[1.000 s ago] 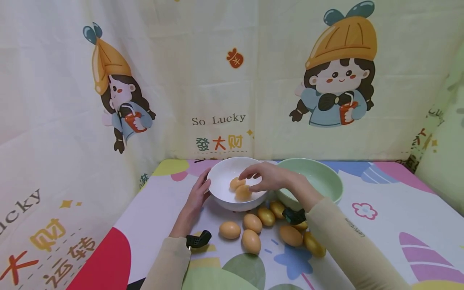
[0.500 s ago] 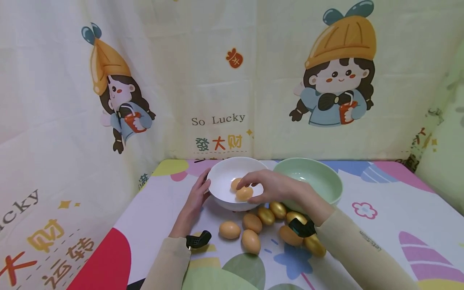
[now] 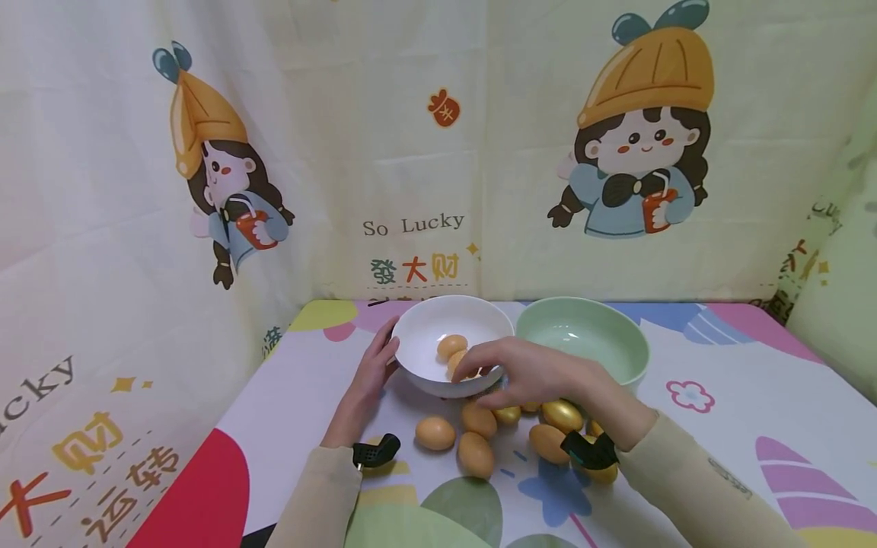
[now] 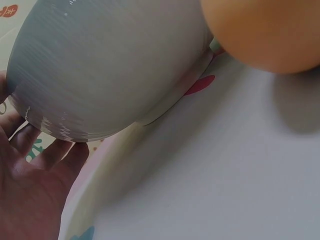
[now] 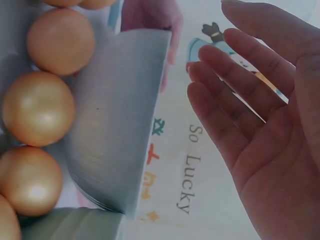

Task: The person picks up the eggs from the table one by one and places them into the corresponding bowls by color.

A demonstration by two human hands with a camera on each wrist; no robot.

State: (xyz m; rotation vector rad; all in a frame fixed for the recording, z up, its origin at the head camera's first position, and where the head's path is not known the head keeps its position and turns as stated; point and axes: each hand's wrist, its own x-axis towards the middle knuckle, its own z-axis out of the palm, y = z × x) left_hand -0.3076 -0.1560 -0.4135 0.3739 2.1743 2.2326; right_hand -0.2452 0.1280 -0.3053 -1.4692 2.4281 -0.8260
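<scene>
My left hand (image 3: 370,369) holds the white bowl (image 3: 423,323) by its left side, and in the left wrist view its fingers lie against the outer wall (image 4: 110,75). Two brown eggs are in the bowl; the farther egg (image 3: 452,347) shows whole, while the nearer egg (image 3: 457,366) is partly covered by my right fingers. My right hand (image 3: 530,373) hovers over the bowl's near right rim with fingers loosely bent. In the right wrist view that palm (image 5: 280,145) holds nothing. Below it, a brown egg (image 3: 479,422) lies on the table.
A light green bowl (image 3: 582,327) stands right of the white one. More brown eggs (image 3: 435,433) and several golden eggs (image 3: 562,415) lie in front of the bowls, some under my right wrist. A printed cloth (image 3: 692,472) covers the table; a patterned curtain (image 3: 521,152) hangs behind.
My right hand has drawn back from over the eggs in the white bowl, toward me and lower, to its near rim. My left hand stays on the bowl.
</scene>
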